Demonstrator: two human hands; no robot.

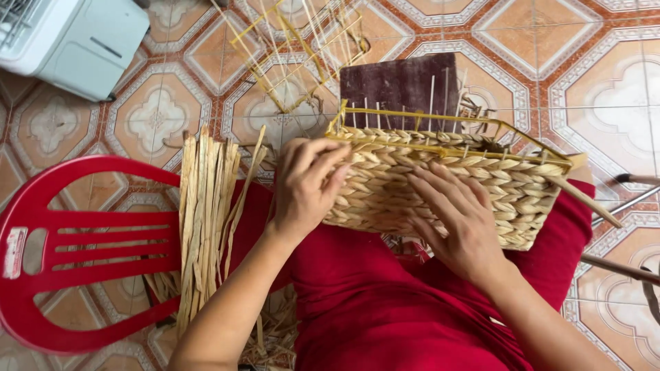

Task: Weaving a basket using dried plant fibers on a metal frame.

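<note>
- The basket [447, 189], half woven from pale braided straw on a yellow wire frame, lies on its side across the person's red-clothed lap, its open top toward the tiled floor [605, 82].
- The left hand [306, 185] curls round the basket's left end, thumb and fingers bent over the top edge of the weave, gripping it.
- The right hand [457, 220] lies flat on the basket's woven side, fingers spread and stretched toward the rim, pressing on the braid; it clasps nothing.
- Thin upright wires stick out of the basket's unfinished rim.
- A dark brown board [402, 86] lies on the floor just behind the basket.
- A bare yellow wire frame [295, 48] stands beyond the basket, up and to the left.
- A bundle of dry straw strips [203, 213] leans left of the basket, beside the left forearm.
- A red plastic chair [75, 247] sits further left of the basket, past the straw.
- A white appliance [69, 38] stands far up-left of the basket.
</note>
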